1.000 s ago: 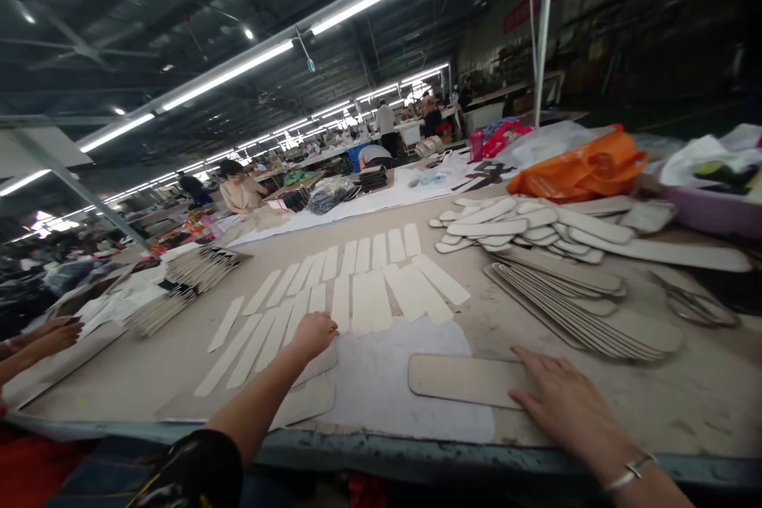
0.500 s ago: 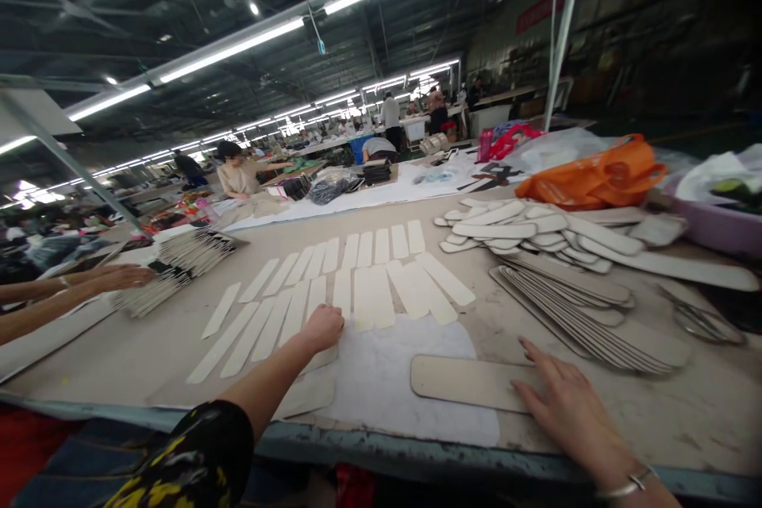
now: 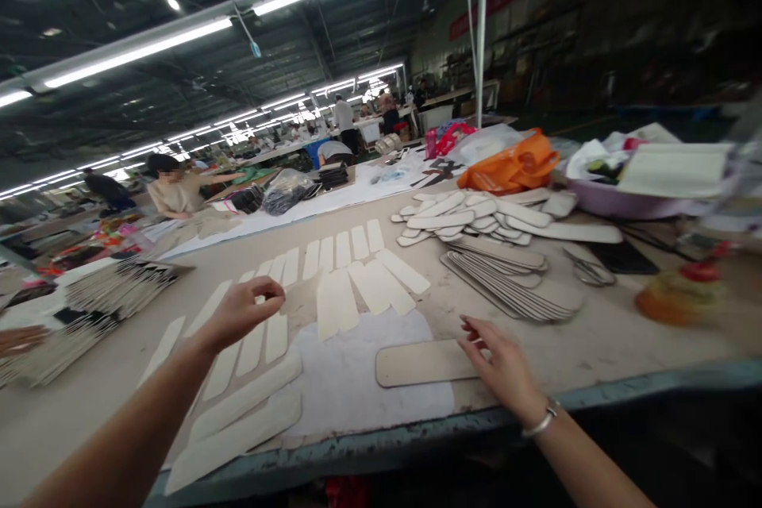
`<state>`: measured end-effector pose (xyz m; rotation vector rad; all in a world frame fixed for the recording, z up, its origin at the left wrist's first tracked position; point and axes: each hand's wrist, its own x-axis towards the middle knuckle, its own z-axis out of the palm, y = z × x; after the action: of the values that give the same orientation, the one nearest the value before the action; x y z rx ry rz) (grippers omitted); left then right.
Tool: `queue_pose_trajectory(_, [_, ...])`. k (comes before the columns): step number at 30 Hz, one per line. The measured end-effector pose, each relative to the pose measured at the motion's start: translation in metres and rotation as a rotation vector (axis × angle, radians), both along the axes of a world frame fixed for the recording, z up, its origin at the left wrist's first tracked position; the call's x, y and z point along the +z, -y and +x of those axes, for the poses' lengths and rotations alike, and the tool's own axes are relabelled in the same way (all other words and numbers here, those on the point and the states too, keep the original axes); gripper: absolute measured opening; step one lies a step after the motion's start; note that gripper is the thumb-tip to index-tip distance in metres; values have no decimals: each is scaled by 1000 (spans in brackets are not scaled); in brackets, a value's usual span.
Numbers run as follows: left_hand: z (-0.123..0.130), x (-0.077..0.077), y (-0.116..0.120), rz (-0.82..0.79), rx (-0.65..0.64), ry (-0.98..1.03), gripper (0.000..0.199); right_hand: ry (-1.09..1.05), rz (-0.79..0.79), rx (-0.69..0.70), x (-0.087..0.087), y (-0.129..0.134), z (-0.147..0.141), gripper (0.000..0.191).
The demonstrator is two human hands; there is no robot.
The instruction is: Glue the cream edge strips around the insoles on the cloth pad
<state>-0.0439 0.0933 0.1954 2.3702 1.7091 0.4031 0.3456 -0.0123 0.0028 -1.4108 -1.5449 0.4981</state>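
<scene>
Head view: your left hand [image 3: 245,308] is raised over the rows of pale strips [image 3: 376,286], fingers curled in with thumb and index nearly meeting, can't tell if they pinch anything. Your right hand [image 3: 503,365] is at the right end of a beige panel [image 3: 417,363], fingers loosely bent, grip unclear. That panel lies flat near the table [image 3: 601,349] edge, partly on a white sheet [image 3: 369,409], with fanned panels [image 3: 506,286] beyond your right hand.
</scene>
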Motion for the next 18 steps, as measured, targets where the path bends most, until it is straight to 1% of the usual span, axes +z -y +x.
queue_pose_trajectory(1, [6, 7, 5, -75, -16, 172, 15, -104, -36, 5, 1, 0, -3, 37])
queue_pose_trajectory(3, [21, 14, 15, -232, -50, 475, 16, -308, -123, 24, 1, 0, -10, 39])
queue_pose_trajectory(5, [38, 12, 24, -331, -55, 689, 18, -510, -209, 51, 3, 1, -16, 43])
queue_pose_trajectory(7, [57, 6, 33, -373, -20, 833, 22, -679, -293, 74, 6, 2, -19, 46])
queue_pose_trajectory(9, [76, -1, 41, -397, 21, 930, 25, -788, -349, 102, 11, 4, -20, 49])
queue_pose_trajectory(12, [98, -12, 50, -449, 67, 991, 25, -893, -406, 120, 17, 7, -17, 48])
queue_pose_trajectory(16, [109, -26, 55, -545, 129, 1038, 23, -908, -420, 109, 18, 8, -4, 39])
queue_pose_trajectory(18, [110, -31, 55, -593, 116, 1026, 24, -915, -402, 125, 17, 7, 3, 36])
